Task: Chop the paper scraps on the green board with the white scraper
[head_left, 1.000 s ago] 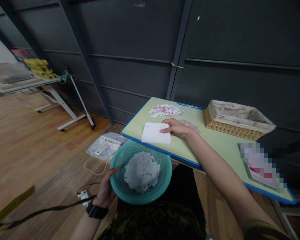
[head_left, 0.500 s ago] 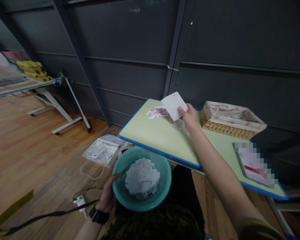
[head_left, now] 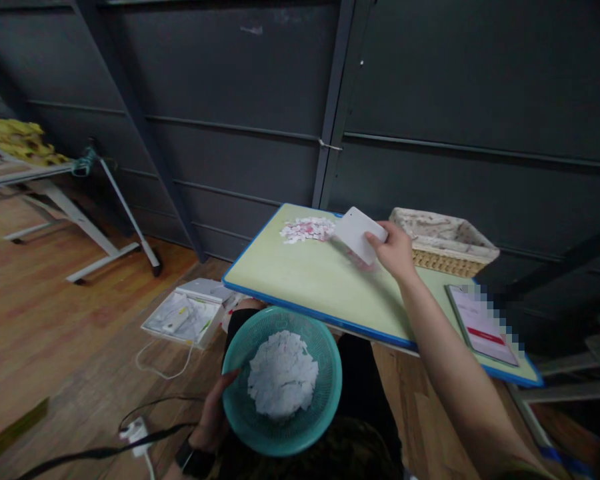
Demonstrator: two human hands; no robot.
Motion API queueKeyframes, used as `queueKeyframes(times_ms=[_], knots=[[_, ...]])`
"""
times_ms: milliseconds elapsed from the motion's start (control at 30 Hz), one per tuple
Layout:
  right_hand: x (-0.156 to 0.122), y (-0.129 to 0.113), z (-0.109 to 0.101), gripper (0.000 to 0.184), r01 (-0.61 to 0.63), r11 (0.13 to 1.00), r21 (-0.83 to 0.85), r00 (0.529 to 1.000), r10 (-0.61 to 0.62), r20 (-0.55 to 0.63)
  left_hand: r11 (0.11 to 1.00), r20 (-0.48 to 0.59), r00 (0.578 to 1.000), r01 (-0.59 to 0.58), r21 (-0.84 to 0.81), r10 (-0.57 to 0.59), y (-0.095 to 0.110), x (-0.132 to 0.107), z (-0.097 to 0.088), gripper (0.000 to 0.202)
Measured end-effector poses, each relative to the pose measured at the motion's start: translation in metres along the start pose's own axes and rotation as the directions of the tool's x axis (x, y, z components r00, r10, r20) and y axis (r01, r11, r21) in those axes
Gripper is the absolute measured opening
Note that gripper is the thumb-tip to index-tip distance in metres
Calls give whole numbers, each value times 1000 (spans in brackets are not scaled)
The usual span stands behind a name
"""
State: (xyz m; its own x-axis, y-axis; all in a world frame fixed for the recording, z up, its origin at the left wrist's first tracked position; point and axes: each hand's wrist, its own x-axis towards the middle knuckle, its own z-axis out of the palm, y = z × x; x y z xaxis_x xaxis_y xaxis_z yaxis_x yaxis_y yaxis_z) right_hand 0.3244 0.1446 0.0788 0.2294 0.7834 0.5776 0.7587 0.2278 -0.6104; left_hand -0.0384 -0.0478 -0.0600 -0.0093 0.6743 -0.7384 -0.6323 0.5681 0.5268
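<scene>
My left hand (head_left: 216, 412) grips the left rim of a round teal plastic basket (head_left: 329, 400), its thumb over the edge and its fingers hidden beneath. Torn white paper scraps (head_left: 283, 377) lie heaped inside the basket, which rests at my lap. Over the light green table top (head_left: 310, 273), my right hand (head_left: 393, 248) pinches a flat white card (head_left: 359, 233) with a small hole near one corner. Left of the card, white and pink paper bits (head_left: 306, 230) are spread on the table. A few pinkish bits show below the card, partly hidden by it.
A wicker basket with a cloth liner (head_left: 445, 257) stands at the table's back right. A tablet (head_left: 483, 327) lies near the right edge. On the floor at left are an open white box (head_left: 180, 317) and a power strip (head_left: 136, 433) with cables. A dark metal wall (head_left: 240, 87) rises behind.
My right hand and the card have moved slightly down and right relative to the table, and more of the paper bits show. The view has shifted right; my left hand keeps its hold.
</scene>
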Motion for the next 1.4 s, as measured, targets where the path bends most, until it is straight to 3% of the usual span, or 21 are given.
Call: queueKeyframes(times_ms=[100,200,333,467,633,867,1000,1167,1267,1400], knots=[[-25,3,-22,35,-34,990,-137,999,28,-43,1000,19,999,26,11,-26,-3,3,4,37],[-44,-5,-27,24,-110,961,-253,993,96,-65,999,25,999,29,38,-30,-10,10,10,32],[-53,-29,-3,13,-93,965,-245,995,98,8,995,139,986,87,39,-92,-23,18,13,30],[-44,-42,34,10,-133,973,-188,987,147,63,998,225,973,51,46,-60,-30,20,8,34],[-25,-22,50,12,-287,944,-161,954,297,44,996,268,960,80,35,-86,-33,23,0,35],[-18,6,25,14,-375,914,-157,927,369,-69,991,254,958,135,16,-134,-28,20,9,54],[-19,13,17,16,-396,908,-138,918,388,-81,989,181,972,150,0,-148,-25,16,16,56],[-8,19,8,23,-291,956,-33,956,289,-60,985,177,969,173,-7,-169,-27,18,14,57],[10,12,-1,24,-156,985,-79,987,157,8,982,210,961,189,-24,-180,-30,21,10,63],[33,-2,-6,25,12,986,-164,996,3,91,980,233,955,197,-40,-183,-34,29,6,69]])
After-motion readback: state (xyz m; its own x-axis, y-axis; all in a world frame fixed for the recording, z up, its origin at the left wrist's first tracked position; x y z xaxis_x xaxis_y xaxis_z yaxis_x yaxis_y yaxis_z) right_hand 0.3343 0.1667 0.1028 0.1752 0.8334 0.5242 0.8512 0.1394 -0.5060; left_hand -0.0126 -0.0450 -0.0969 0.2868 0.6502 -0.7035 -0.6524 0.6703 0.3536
